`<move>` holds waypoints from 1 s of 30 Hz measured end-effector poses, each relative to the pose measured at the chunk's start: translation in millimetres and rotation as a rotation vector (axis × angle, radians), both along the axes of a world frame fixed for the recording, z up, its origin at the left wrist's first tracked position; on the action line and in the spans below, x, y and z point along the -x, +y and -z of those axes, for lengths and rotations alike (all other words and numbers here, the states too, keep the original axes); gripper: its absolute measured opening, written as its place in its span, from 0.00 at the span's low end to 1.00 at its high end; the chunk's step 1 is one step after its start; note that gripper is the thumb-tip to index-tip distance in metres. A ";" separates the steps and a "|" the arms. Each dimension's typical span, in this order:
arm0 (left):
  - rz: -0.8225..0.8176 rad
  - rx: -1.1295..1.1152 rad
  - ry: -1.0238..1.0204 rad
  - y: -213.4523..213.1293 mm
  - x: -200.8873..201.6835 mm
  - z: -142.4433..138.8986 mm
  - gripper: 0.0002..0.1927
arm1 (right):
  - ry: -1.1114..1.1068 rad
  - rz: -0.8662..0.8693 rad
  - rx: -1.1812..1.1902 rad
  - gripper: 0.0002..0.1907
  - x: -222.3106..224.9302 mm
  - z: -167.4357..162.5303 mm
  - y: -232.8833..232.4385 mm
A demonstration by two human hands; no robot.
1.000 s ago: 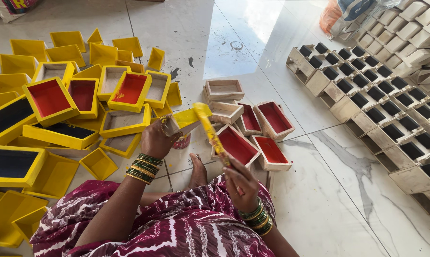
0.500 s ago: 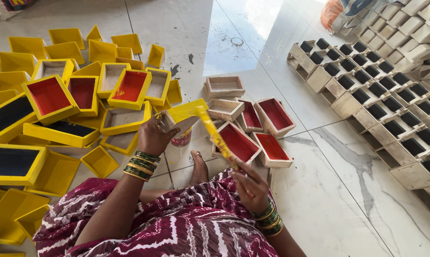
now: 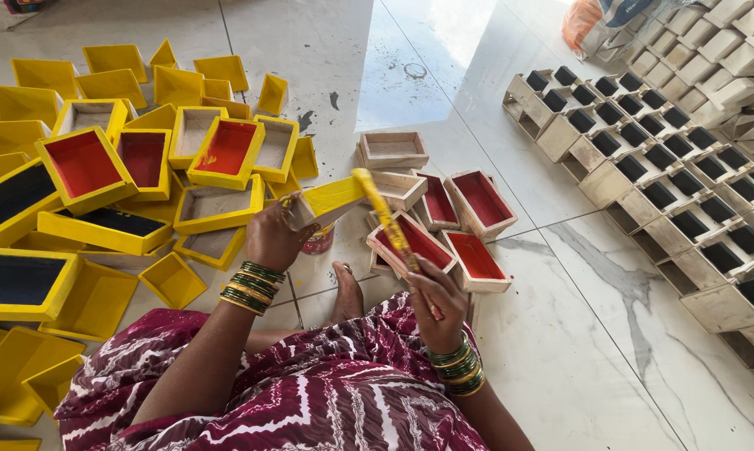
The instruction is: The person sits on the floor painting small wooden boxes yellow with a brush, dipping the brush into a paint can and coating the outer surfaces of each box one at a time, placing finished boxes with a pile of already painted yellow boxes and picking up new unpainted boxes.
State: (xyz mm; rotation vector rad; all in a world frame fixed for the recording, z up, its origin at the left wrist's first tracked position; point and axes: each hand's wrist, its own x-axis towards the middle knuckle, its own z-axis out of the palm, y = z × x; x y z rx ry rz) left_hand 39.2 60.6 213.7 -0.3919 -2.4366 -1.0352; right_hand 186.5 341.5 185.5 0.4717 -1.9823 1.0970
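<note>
My left hand [image 3: 275, 235] grips a small wooden box [image 3: 327, 200], its outside partly painted yellow, held above the floor in front of my lap. My right hand [image 3: 434, 296] holds a paintbrush [image 3: 384, 219] with a yellow-smeared handle; its tip touches the box's upper right corner. A small red paint tin [image 3: 318, 240] stands on the floor just under the box. Green and gold bangles sit on both wrists.
Yellow-painted boxes [image 3: 110, 179] with red or black insides are piled at the left. Unpainted boxes with red insides [image 3: 477, 200] lie ahead of my knees. Rows of bare boxes with black insides [image 3: 669, 159] fill the right. My foot [image 3: 346, 292] rests on the marble floor.
My right hand has drawn back toward my lap with the brush, which now slants more steeply. The box in my left hand stays in about the same place.
</note>
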 end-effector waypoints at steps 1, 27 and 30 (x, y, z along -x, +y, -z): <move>0.001 0.002 -0.003 1.0 -0.4 -0.2 0.35 | -0.006 -0.052 0.024 0.11 2.8 -0.5 -5.4; -0.013 -0.032 -0.045 -7.4 -3.5 -5.4 0.32 | -0.105 0.012 -0.012 0.12 -16.1 0.3 23.0; -0.006 -0.018 -0.030 -7.3 -4.5 -6.0 0.31 | -0.062 0.038 0.023 0.12 -9.2 1.7 17.3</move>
